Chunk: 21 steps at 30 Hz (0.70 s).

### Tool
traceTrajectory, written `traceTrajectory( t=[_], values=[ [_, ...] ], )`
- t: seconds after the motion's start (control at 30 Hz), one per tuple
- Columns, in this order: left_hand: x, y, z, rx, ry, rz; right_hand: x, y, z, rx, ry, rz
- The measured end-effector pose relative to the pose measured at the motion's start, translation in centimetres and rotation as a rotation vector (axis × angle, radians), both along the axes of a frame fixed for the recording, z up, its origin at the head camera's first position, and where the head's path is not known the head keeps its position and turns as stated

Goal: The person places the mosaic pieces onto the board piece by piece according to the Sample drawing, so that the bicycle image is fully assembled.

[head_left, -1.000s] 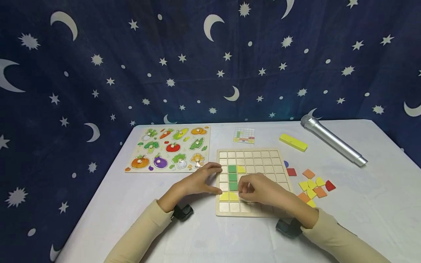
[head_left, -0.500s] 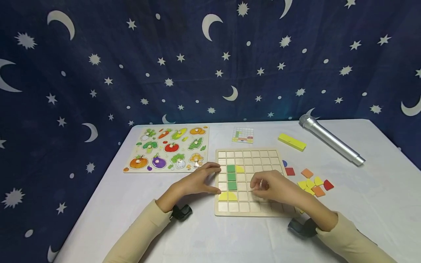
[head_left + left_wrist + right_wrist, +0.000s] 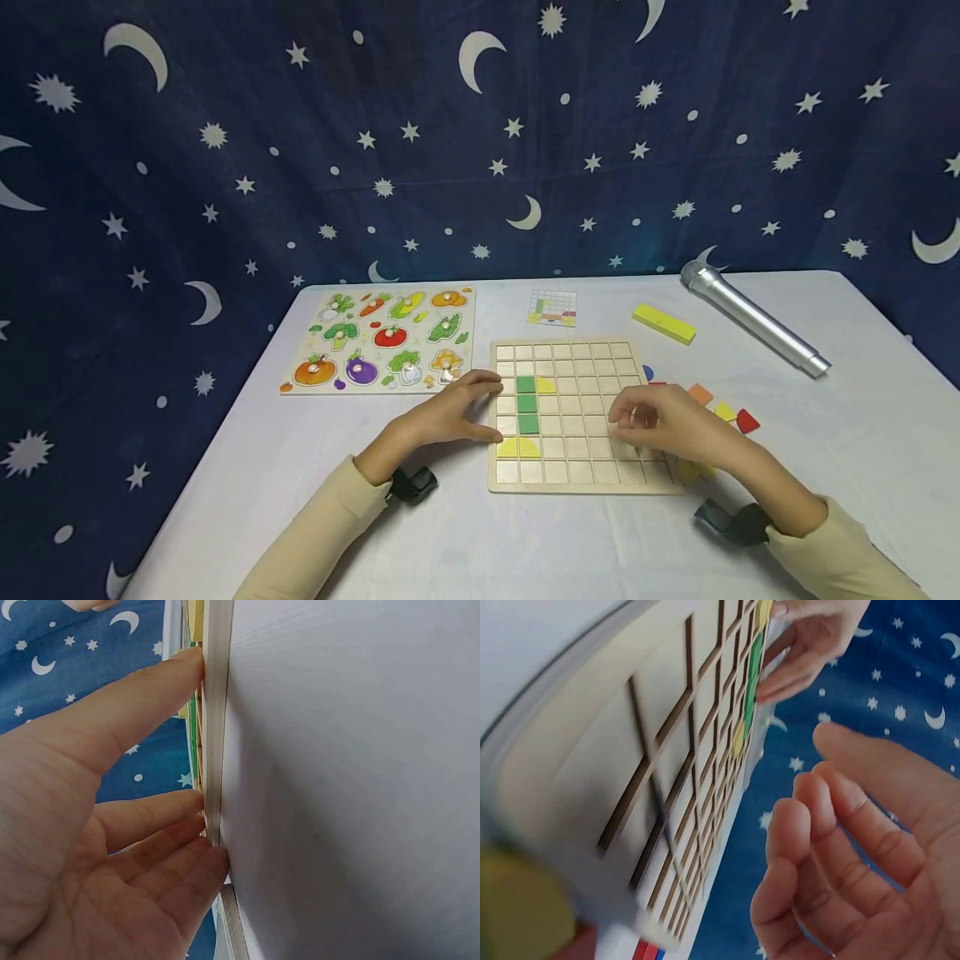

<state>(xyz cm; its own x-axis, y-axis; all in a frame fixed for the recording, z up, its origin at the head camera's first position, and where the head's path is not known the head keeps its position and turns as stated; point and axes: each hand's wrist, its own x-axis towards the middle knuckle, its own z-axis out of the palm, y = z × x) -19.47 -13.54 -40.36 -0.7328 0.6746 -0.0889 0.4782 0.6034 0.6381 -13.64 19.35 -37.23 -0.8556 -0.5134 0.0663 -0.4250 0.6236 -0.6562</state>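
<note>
A wooden grid board (image 3: 577, 400) lies mid-table. Three green square tiles (image 3: 527, 403) stand in one column of it, with a yellow tile (image 3: 547, 385) beside the top one. Two yellow quarter-circle tiles (image 3: 518, 447) sit lower left, side by side. My left hand (image 3: 450, 412) touches the board's left edge with spread thumb and fingertips; the left wrist view shows the fingertips (image 3: 193, 801) at the rim. Over the board's right part hangs my right hand (image 3: 671, 421), its fingers loosely bent. Nothing shows between the right fingers (image 3: 787, 829) in the right wrist view.
Loose red, orange and yellow tiles (image 3: 747, 421) lie right of the board, partly hidden behind my right hand. Farther back are a vegetable puzzle (image 3: 390, 337), a pattern card (image 3: 552, 308), a yellow block (image 3: 663, 323) and a silver microphone (image 3: 757, 321).
My right hand has moved right, from beside the green tiles to the board's right part, overlapping the loose tiles. My left hand stays at the left edge.
</note>
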Motion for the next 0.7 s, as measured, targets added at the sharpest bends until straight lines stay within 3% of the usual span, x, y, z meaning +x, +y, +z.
traceTrajectory(
  t=[0.4,0.6,0.7],
  values=[
    [-0.1,-0.1,0.0,0.001,0.009,-0.003,0.1,4.1,-0.5,-0.068,-0.052,0.033],
    [-0.1,-0.1,-0.1,-0.001,0.01,-0.005,-0.4,6.3,-1.6,-0.059,0.026,0.092],
    [0.0,-0.1,0.0,-0.003,0.01,-0.004,-0.6,7.1,-2.0,-0.047,0.021,0.065]
  ],
)
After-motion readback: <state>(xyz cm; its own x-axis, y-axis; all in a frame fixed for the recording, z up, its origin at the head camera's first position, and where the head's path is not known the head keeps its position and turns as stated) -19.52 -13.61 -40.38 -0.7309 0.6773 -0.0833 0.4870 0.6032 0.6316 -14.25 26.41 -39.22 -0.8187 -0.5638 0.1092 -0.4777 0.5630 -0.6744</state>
